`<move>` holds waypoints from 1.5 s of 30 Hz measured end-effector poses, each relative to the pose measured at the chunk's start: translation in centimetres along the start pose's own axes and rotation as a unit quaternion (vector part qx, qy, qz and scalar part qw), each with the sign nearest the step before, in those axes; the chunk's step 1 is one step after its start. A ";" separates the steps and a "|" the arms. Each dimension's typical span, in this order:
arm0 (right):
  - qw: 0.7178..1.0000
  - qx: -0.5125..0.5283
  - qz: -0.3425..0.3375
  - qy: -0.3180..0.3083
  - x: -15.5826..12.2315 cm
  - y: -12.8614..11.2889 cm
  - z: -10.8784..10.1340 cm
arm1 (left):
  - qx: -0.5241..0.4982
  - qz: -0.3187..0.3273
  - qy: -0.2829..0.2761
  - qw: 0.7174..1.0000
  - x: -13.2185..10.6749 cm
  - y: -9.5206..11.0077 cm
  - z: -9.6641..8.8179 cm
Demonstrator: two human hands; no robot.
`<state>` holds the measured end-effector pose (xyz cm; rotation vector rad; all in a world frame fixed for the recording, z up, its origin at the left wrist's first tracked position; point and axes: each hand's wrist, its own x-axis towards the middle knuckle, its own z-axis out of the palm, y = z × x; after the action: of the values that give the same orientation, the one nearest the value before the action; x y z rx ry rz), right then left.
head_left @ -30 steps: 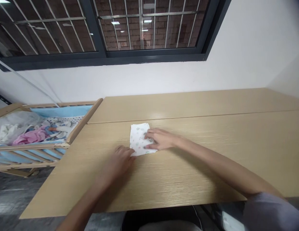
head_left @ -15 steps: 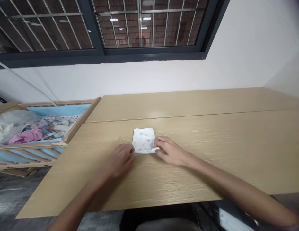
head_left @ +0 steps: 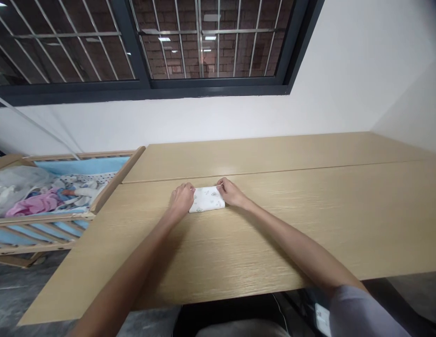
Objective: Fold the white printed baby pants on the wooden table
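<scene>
A small white cloth (head_left: 207,200) with a sparse grey print lies folded into a flat, narrow rectangle on the wooden table (head_left: 274,243). My left hand (head_left: 183,195) pinches its far left corner, fingers closed and curled. At the far right corner, my right hand (head_left: 229,191) has thumb and fingers closed on the cloth's edge. Both hands rest at the tabletop, one on each side of the cloth. What kind of cloth it is, I cannot tell.
To the left stands a wooden crib (head_left: 117,182) with a blue lining, holding a pink cloth (head_left: 37,204), other heaped fabrics and a clear plastic bag (head_left: 23,180). A white wall (head_left: 218,117) and a barred window (head_left: 210,51) rise behind the table.
The cloth has gone from a near-square to a narrower rectangle, its near part folded over away from me. Both hands have moved from its near corners to its far corners.
</scene>
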<state>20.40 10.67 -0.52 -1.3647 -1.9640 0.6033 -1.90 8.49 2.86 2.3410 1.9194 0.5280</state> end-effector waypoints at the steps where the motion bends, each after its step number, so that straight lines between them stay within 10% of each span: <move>1: 1.000 0.001 0.008 -0.002 0.3 0.2 0.3 | 0.002 -0.006 0.005 1.000 0.0 -0.1 0.4; 9: 0.991 -0.082 -0.090 0.054 -1.7 -2.9 0.0 | -0.028 0.076 0.108 0.991 -2.3 1.2 1.1; 12: 0.970 -0.161 -0.179 -0.040 -3.2 -4.0 0.6 | -0.052 0.163 0.074 0.983 -3.1 2.0 2.6; 19: 0.948 -0.241 -0.164 -0.125 -4.0 -3.2 2.2 | 0.002 0.139 0.003 0.990 -4.3 2.4 5.5; 30: 0.976 -0.155 -0.060 -0.143 -5.2 -1.2 0.0 | 0.056 0.077 -0.008 0.995 -4.6 0.0 5.4; 38: 0.964 -0.164 -0.190 -0.081 -5.0 -0.7 -0.1 | 0.027 0.215 0.003 0.976 -4.4 0.1 2.0; 45: 0.979 -0.104 -0.165 -0.059 -4.4 0.7 0.6 | -0.051 0.178 -0.024 0.982 -3.7 -0.4 2.6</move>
<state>21.39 6.77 -2.53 -1.1017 -2.3394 0.3347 -2.09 5.40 -0.50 2.6126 1.4184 0.5719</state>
